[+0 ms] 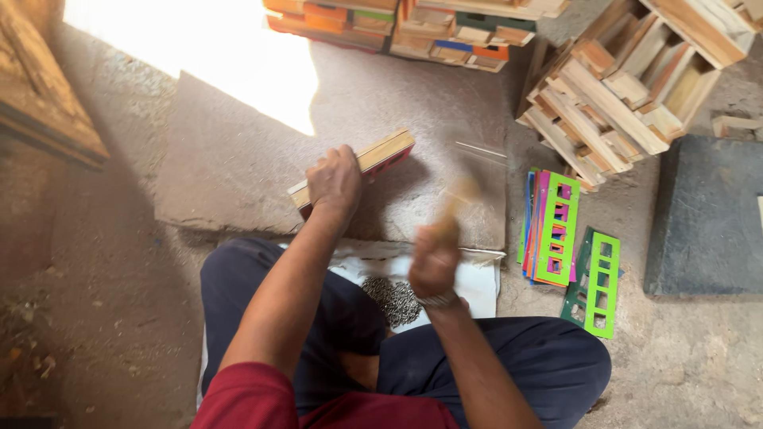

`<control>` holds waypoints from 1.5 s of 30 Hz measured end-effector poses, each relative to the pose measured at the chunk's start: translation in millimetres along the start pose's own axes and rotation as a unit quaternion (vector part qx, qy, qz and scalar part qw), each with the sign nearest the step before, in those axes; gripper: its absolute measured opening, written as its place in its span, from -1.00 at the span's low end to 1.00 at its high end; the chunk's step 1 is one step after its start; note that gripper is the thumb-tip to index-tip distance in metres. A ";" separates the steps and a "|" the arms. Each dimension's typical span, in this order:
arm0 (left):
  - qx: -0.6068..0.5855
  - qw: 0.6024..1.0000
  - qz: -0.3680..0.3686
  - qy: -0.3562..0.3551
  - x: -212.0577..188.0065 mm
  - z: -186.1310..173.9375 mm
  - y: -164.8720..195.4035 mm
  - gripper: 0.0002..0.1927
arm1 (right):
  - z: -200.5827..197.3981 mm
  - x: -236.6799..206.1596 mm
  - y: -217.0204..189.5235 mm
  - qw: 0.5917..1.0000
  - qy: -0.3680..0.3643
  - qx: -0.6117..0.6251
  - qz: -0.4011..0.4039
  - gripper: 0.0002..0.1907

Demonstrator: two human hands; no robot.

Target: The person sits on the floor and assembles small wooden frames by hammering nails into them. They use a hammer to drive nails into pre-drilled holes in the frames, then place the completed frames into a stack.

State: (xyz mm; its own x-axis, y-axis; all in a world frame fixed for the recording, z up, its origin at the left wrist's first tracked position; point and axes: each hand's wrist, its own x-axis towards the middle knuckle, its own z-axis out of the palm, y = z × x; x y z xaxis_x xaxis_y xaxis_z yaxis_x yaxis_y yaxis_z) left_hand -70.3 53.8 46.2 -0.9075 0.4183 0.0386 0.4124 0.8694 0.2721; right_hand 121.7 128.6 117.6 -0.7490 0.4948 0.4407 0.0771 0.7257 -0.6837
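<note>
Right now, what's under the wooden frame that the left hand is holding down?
The wooden frame rests on a flat grey stone slab, steadied by the left hand. A red panel shows along its lower edge. The hand covers the frame's near end, so what lies beneath there cannot be seen.

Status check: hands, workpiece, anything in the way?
Left hand grips wooden frame, on edge on stone slab. Right hand grips blurred wooden-handled tool, raised beside frame. Small dark pieces heaped on white sheet near lap.

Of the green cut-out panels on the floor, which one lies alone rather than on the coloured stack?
The lower green panel, nearest the person's knee. It lies apart on the floor; the other green panel tops the coloured stack.
</note>
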 end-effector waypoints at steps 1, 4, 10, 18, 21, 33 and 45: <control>-0.003 1.000 0.001 0.029 0.4 3.0 -0.3 -0.52 | 12.7 -3.5 4.7 0.992 -0.086 -0.051 0.072 -0.59; 0.002 0.999 0.010 0.039 1.4 10.8 -2.8 -0.66 | 22.7 -12.9 17.1 0.971 -0.110 -0.068 0.199 -0.67; -0.048 0.999 0.017 0.017 -1.3 0.6 -3.2 -0.49 | -0.9 -36.8 29.9 0.995 0.040 0.080 0.043 -0.74; -0.095 0.986 -0.047 -0.125 4.0 -54.5 3.6 -0.34 | -6.5 -66.0 94.4 0.825 -0.051 0.262 0.499 -0.65; -0.201 0.951 -0.133 -0.194 1.3 -63.2 7.3 -0.29 | -10.4 -64.1 103.2 0.944 0.005 0.028 0.329 -0.36; -0.750 0.616 -0.187 -0.152 -118.1 11.2 64.2 -0.54 | -47.0 -47.5 -3.6 0.969 -0.144 -0.194 0.045 -0.32; -0.736 0.665 0.112 -0.064 -70.9 -0.8 101.6 -0.57 | -51.8 41.2 59.0 0.989 0.039 -0.134 0.041 -0.65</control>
State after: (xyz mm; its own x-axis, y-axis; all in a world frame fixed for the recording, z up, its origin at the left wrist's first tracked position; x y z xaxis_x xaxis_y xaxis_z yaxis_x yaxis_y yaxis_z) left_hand 35.9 112.2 71.8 -0.7840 0.5942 0.1798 -0.0746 -0.3777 0.9229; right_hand 129.5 216.6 125.6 -0.6810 0.5843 0.4414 0.3141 0.7775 -0.5448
